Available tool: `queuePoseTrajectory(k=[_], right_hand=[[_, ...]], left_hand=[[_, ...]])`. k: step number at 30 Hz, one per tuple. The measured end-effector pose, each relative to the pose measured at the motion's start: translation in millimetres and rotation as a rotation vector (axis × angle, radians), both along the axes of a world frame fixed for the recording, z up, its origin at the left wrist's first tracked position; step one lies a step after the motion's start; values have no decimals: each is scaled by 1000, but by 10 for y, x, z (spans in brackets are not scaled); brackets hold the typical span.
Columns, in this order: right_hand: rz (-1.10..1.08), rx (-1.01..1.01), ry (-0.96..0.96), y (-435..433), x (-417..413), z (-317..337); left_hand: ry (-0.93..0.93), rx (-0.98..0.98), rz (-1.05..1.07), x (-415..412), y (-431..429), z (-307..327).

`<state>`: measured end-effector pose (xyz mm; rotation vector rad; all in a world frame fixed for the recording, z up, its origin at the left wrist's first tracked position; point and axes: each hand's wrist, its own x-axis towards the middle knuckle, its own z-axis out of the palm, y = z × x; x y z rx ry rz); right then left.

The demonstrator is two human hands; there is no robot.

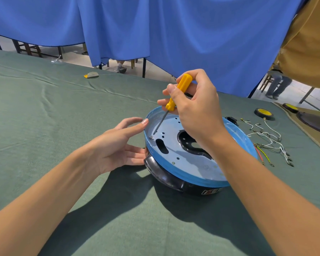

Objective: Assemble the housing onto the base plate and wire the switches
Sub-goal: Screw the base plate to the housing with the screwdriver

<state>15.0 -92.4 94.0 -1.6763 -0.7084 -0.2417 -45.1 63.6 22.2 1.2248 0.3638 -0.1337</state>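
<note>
A round black housing lies upside down on the green cloth, with a shiny metal base plate set in its blue rim. My right hand grips a yellow-handled screwdriver; its tip points down at a small screw near the plate's left edge, just above it. My left hand rests open against the housing's left side, fingertips touching the rim. Loose wires with terminals lie to the right, and a small black switch sits behind the housing.
A green cloth covers the table. A black and yellow tape roll sits at the far right, and a small grey and yellow scrap lies at the far edge. Blue curtains hang behind. A seated person's legs show beyond.
</note>
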Motion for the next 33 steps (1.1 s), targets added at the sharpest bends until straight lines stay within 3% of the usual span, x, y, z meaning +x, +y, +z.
queuePoseTrajectory(k=[33], right_hand=[[34, -138, -93, 30, 19, 0]], left_hand=[[-77, -8, -48, 4, 3, -11]])
